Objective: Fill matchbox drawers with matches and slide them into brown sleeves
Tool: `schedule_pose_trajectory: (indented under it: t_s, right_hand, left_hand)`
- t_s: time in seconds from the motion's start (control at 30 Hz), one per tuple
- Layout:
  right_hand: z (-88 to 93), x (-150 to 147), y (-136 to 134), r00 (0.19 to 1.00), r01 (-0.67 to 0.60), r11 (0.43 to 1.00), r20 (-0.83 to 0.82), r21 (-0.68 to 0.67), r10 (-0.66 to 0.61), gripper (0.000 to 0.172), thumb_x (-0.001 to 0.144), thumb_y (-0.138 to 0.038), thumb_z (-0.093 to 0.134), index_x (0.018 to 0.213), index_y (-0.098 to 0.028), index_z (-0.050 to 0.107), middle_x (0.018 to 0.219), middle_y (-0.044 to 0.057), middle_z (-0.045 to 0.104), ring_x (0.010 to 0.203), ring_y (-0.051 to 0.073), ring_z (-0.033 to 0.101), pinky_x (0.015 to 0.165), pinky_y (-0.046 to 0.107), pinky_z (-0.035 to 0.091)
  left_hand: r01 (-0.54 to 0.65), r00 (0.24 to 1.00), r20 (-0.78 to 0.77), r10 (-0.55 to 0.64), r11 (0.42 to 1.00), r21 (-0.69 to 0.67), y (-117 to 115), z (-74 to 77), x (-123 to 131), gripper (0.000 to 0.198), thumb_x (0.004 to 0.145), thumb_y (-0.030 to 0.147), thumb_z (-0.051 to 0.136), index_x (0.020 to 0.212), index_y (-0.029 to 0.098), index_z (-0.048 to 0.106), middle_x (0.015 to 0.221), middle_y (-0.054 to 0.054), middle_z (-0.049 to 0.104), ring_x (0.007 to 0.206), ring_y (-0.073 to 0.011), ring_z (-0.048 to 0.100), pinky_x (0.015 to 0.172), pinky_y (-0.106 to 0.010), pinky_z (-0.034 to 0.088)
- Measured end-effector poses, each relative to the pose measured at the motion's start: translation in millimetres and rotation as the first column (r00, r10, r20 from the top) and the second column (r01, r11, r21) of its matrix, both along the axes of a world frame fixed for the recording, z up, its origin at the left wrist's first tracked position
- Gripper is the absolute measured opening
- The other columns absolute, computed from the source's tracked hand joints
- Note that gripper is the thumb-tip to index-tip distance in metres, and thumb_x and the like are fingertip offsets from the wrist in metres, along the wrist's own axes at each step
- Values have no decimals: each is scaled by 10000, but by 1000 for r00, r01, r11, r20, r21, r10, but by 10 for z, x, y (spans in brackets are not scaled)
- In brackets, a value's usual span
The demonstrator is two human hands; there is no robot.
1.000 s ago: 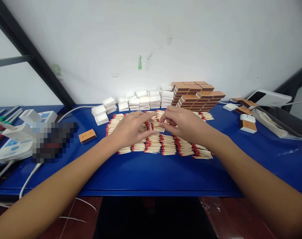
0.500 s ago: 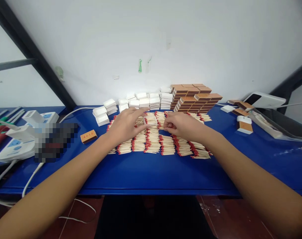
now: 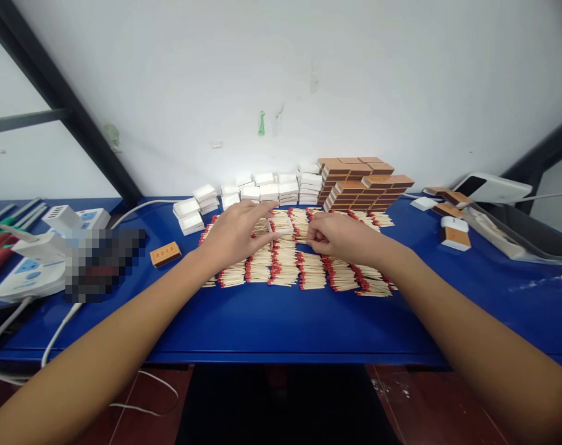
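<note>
Over the middle rows of matches (image 3: 285, 267), your left hand (image 3: 237, 236) lies much as it did half a second ago, fingers spread flat on the sticks, while your right hand (image 3: 340, 238) has slid a touch nearer you, fingertips pressed together on a few matches. Those matches lie in bundled rows on the blue table (image 3: 281, 327), with white trays (image 3: 267, 188) and brown sleeves (image 3: 362, 182) stacked behind them against the white wall (image 3: 309, 74). Left of the rows sits a lone matchbox (image 3: 165, 254), with power strips (image 3: 28, 275) beyond it.
</note>
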State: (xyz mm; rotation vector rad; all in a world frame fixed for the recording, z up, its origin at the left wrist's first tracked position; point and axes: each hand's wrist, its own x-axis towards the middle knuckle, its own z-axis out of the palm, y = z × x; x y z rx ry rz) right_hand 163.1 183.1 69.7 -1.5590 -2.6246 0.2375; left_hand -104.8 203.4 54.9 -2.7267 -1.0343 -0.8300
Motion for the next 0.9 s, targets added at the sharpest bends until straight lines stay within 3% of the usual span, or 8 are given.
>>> schedule_pose_trajectory:
  t_s: [0.63, 0.9]
  right_hand:
    - [9, -5, -19, 1000, 14, 999, -13, -33, -14, 210, 941, -186, 621, 737, -220, 586, 866, 70, 702, 775, 220, 613, 642, 340, 382]
    - [43, 56, 5, 998, 16, 1000, -61, -15, -17, 144, 888, -163, 637, 767, -223, 586, 844, 57, 681, 756, 213, 584, 664, 340, 374]
  left_hand:
    - [-10, 1000, -14, 10, 1000, -1, -2, 7, -1, 562, 1010, 472, 735, 1491, 237, 564, 1246, -105, 783, 1175, -315, 709, 1003, -480, 564]
    - [7, 1000, -5, -7, 1000, -15, 15, -8, -14, 580, 999, 463, 753, 1495, 238, 552, 1215, -88, 793, 1180, -314, 708, 1009, -482, 560]
